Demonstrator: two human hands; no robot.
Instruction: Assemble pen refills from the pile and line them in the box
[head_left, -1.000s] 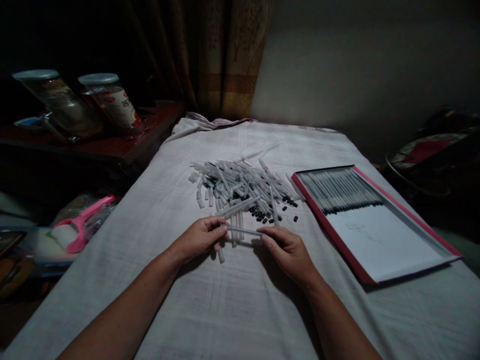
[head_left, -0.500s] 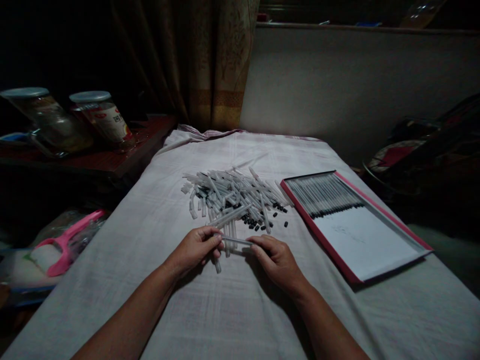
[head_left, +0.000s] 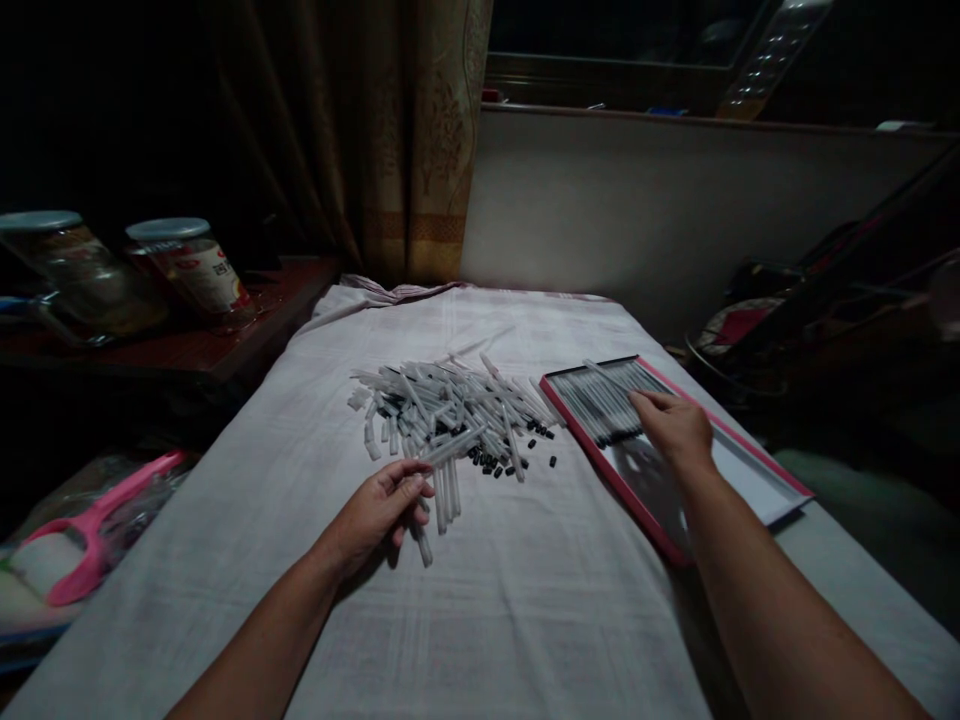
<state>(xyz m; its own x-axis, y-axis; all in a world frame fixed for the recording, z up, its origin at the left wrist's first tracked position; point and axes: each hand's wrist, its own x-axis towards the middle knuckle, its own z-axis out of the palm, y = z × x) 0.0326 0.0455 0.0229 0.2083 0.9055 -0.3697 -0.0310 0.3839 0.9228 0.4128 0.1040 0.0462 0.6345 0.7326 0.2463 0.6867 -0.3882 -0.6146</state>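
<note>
My left hand (head_left: 388, 507) is closed at the near edge of a loose pile of clear plastic tubes (head_left: 450, 400). One clear tube (head_left: 424, 548) sticks out below its curled fingers. My right hand (head_left: 679, 428) is over the shallow red-edged box (head_left: 667, 545), pinching a slim clear tube (head_left: 609, 377) by its near end. The held tube lies slantwise above a row of tubes with black ends (head_left: 592, 408) inside the box. Whether it touches them I cannot tell. Several small black caps (head_left: 495, 463) are scattered at the pile's near right side.
A white checked cloth (head_left: 480, 630) covers the table. Lidded jars (head_left: 202, 270) stand on a dark red side table (head_left: 255, 330) at the left. A pink-handled object (head_left: 94, 540) sits low at the left edge. Behind are a curtain (head_left: 420, 150) and a pale wall (head_left: 600, 200).
My right hand has moved from beside the left hand, rightward and away to the box, carrying the tube. The left hand stays near the pile. The camera view has shifted slightly.
</note>
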